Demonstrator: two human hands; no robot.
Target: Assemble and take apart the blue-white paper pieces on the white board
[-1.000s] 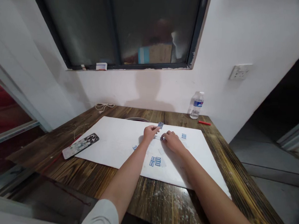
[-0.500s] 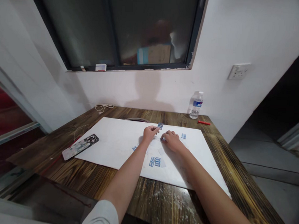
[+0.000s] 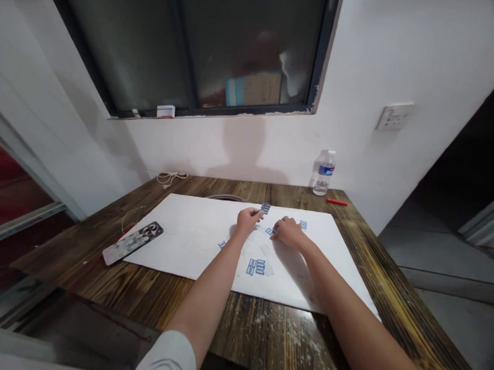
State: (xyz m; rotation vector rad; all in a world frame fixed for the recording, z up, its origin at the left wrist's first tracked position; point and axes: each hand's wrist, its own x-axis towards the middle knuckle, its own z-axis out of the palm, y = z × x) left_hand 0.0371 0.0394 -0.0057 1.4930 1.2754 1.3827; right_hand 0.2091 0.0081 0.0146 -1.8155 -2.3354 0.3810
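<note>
My left hand (image 3: 248, 220) is closed, pinching a small blue-patterned sticker sheet (image 3: 265, 208) between thumb and fingertips above the white board (image 3: 195, 226). Just right of it, my right hand (image 3: 288, 232) hovers low with bent fingers, thumb and fingertips a little apart. By those fingertips lies a small blue-outlined sticker (image 3: 270, 231); whether they touch it I cannot tell. Nearer to me, two blue-outlined stickers (image 3: 256, 267) lie side by side. Another blue-outlined sticker (image 3: 303, 225) is beyond my right hand, and one more (image 3: 222, 244) is partly hidden by my left forearm.
Pale clear slips (image 3: 265, 250) are scattered on the board. A phone (image 3: 133, 243) overlaps the board's left edge. On the wooden table (image 3: 264, 332), a water bottle (image 3: 324, 173) and a red pen (image 3: 337, 202) stand and lie back right; a white cable (image 3: 172, 178) lies back left.
My right hand has shifted slightly right and its fingers have loosened, uncovering the blue-outlined sticker on the board. My left hand keeps its pinch on the sticker sheet, almost still.
</note>
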